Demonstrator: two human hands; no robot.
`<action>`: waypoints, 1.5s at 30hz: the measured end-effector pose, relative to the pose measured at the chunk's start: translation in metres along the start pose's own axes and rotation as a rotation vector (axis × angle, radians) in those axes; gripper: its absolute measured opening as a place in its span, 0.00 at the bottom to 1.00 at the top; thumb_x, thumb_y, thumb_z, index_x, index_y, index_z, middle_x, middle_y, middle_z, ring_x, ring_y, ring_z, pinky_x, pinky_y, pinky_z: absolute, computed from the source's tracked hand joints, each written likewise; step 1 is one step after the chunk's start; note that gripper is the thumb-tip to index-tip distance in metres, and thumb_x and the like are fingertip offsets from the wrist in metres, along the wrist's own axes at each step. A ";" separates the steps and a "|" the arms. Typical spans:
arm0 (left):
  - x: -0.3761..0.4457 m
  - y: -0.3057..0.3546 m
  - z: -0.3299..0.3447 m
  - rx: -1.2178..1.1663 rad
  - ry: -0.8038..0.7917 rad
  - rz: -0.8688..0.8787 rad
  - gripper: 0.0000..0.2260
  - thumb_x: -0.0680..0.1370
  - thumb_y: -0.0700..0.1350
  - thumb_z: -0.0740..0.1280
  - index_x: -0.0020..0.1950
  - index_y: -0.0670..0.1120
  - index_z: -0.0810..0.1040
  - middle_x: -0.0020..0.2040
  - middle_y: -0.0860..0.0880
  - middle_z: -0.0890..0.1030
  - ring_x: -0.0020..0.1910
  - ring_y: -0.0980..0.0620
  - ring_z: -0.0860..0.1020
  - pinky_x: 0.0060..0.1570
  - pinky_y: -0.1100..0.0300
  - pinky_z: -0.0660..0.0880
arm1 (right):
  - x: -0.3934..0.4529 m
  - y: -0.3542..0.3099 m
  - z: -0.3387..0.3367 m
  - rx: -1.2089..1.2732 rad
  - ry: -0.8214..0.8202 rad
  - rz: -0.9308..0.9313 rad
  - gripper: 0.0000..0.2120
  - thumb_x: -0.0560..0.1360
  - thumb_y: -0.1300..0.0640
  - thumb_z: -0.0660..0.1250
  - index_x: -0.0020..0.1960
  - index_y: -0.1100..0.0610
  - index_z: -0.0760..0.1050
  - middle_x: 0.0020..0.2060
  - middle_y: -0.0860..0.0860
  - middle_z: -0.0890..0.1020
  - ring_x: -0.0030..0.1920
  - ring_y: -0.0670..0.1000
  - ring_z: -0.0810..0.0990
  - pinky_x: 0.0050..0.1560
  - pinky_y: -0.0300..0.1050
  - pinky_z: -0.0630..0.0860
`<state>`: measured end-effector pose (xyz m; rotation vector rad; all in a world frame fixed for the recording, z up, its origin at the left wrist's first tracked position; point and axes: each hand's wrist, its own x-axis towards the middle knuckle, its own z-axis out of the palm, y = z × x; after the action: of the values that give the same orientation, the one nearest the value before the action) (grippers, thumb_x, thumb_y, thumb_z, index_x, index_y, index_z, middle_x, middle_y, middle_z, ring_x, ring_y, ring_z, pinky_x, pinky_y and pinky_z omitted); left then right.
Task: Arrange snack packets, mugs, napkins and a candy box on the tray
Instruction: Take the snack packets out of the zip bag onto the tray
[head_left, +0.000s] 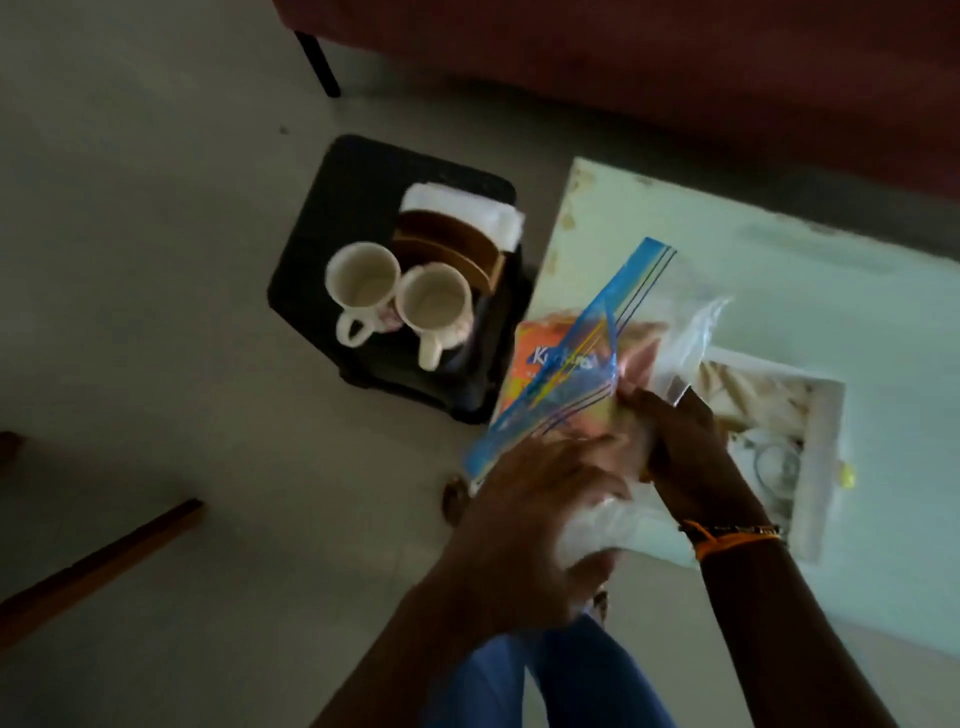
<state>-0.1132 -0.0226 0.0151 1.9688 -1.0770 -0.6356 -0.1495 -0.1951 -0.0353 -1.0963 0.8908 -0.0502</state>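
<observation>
Both hands hold a zip bag (582, 374) over the counter (810, 291) edge: left hand (524, 499) fingers grip the plastic, right hand (685, 452) fingers pinch inside its mouth. Orange snack packet (550, 358) may snag or slide out onto the floor (156, 312), missing the tray (821, 467).

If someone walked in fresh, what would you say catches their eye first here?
Probably the clear zip bag at centre with an orange snack packet inside, handled by the left hand and the right hand. Next, two white mugs on a black stool to the left, beside a napkin holder.
</observation>
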 end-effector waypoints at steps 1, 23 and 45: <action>0.000 0.009 0.008 -0.113 0.021 -0.049 0.17 0.70 0.50 0.67 0.57 0.47 0.76 0.64 0.50 0.76 0.62 0.53 0.72 0.63 0.53 0.68 | -0.010 0.007 -0.018 -0.011 0.014 -0.010 0.05 0.73 0.60 0.66 0.45 0.51 0.77 0.29 0.50 0.79 0.24 0.51 0.71 0.22 0.36 0.64; -0.008 0.056 0.138 -0.285 0.253 -0.622 0.05 0.72 0.43 0.70 0.45 0.45 0.78 0.38 0.54 0.78 0.36 0.60 0.78 0.31 0.71 0.75 | -0.088 0.062 -0.084 -0.094 -0.218 0.050 0.13 0.79 0.52 0.54 0.44 0.48 0.77 0.40 0.43 0.82 0.38 0.34 0.81 0.43 0.33 0.77; -0.047 0.078 0.134 -0.233 0.569 -0.617 0.12 0.72 0.41 0.67 0.29 0.44 0.72 0.22 0.54 0.70 0.22 0.61 0.69 0.26 0.71 0.63 | -0.130 0.015 -0.080 -1.088 -0.208 -0.446 0.07 0.73 0.62 0.64 0.50 0.58 0.78 0.47 0.57 0.82 0.46 0.56 0.80 0.50 0.52 0.77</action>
<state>-0.2702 -0.0619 0.0062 2.0802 -0.0398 -0.4348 -0.2934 -0.1898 0.0183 -2.2560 0.4291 0.2022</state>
